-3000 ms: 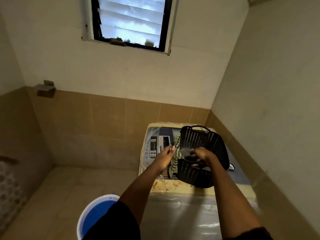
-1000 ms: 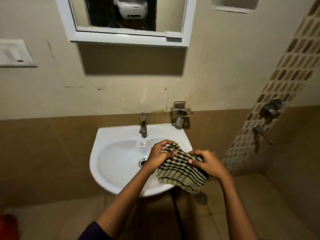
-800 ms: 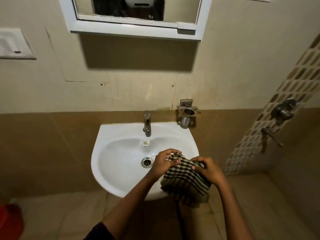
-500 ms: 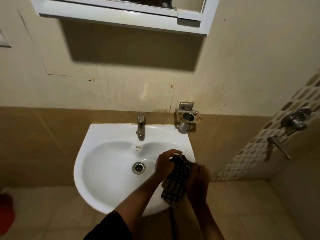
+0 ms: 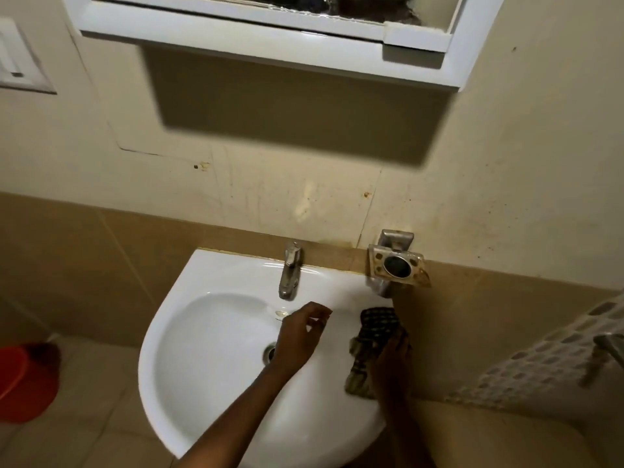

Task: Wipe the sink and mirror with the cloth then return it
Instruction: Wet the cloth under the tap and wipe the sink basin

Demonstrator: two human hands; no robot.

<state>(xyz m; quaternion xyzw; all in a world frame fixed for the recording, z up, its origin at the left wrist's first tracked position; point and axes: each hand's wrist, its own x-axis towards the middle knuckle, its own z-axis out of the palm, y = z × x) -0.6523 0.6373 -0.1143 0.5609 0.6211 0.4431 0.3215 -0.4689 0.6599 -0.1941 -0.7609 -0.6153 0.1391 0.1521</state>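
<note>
Head view, looking down at a white wall-mounted sink [image 5: 189, 359]. The right hand [image 5: 391, 363] was at the sink's right rim, fingers closed around the checked cloth [image 5: 376, 329]. The cloth was bunched, its upper end lying on the rim just below the metal wall holder [image 5: 396, 268], its lower end hanging off the rim edge by the wrist. Part of the cloth was hidden under the hand.

The left hand [image 5: 299, 336] hung over the basin, fingers loosely curled and apart, holding nothing. It sat above the drain [image 5: 269, 353], partly covering it, and was clear of the cloth, a gap of bare porcelain between them. The forearm crossed the front rim of the sink.

A metal tap [image 5: 289, 273] stood at the back of the sink, centred, spout pointing toward the basin. No water showed running. The wall holder was fixed to the right of the tap, at the line where brown tile met the cream wall.

The white frame of the mirror [image 5: 304, 38] ran across the top of the view; only a thin strip of glass showed, too dark to read. A white switch plate [image 5: 17, 62] sat on the wall at far left. A red bucket [image 5: 23, 380] stood on the floor at left, well apart from the sink. At far right, a metal fitting [image 5: 607, 349] on a mosaic tile strip was cut off by the edge.
</note>
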